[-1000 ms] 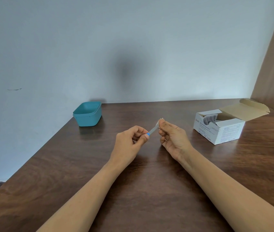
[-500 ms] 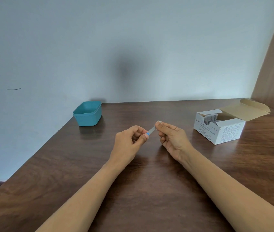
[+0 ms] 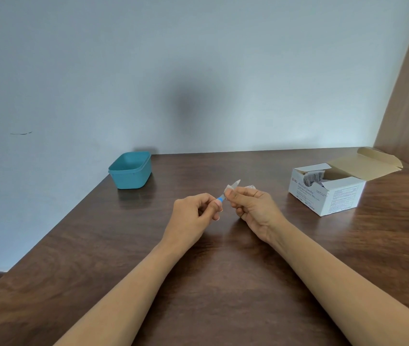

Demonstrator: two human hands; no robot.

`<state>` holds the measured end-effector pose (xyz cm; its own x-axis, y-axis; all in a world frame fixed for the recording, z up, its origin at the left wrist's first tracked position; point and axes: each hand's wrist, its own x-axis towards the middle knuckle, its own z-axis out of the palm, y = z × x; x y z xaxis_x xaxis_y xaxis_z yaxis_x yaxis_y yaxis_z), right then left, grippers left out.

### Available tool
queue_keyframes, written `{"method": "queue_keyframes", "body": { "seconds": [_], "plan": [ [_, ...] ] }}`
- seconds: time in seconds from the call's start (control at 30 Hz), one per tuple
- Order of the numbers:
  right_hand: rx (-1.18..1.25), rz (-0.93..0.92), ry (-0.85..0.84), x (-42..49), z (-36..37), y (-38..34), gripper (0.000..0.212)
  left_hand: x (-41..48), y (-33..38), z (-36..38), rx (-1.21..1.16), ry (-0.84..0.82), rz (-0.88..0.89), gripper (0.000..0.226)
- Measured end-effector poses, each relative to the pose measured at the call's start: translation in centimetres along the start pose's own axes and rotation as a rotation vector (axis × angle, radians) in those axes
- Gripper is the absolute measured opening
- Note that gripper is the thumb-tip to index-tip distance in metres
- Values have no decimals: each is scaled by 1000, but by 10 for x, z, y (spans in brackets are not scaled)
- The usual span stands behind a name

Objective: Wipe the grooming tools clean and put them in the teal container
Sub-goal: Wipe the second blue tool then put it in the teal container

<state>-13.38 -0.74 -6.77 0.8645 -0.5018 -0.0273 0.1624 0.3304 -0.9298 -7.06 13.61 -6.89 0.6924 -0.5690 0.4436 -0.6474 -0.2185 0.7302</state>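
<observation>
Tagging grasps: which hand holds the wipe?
The right hand: it pinches the white wipe around the grooming tool. The left hand holds no wipe and only pinches that tool's blue end.

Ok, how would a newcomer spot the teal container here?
Start at the dark wooden table. At its far left corner stands the teal container. It is a rounded, open tub, unlike the white cardboard box on the right.

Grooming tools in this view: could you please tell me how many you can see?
1: a blue-handled tool, gripped by the left hand and pinched by the right hand. Others may be hidden inside the teal container.
</observation>
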Motion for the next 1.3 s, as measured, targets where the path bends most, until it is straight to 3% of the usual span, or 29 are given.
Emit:
{"method": "queue_keyframes", "body": {
  "seconds": [0.37,0.57,0.7,0.87,1.1,1.3],
  "plan": [
    [25,-62,114,-1,4,5,12,0,3,3,-37,-28,20,17],
    [179,-33,87,-1,3,2,3,-1,4,3,-47,-49,6,17],
    [280,9,115,1,2,0,14,0,5,2,-86,-85,-5,18],
    [340,38,36,0,0,-2,22,-1,6,3,-230,-143,-71,24],
    [150,98,-210,-5,5,0,28,1,11,0,-458,-156,-165,29],
    [326,62,-82,0,1,-2,37,-1,11,1,-469,-242,-203,28]
  ]
}}
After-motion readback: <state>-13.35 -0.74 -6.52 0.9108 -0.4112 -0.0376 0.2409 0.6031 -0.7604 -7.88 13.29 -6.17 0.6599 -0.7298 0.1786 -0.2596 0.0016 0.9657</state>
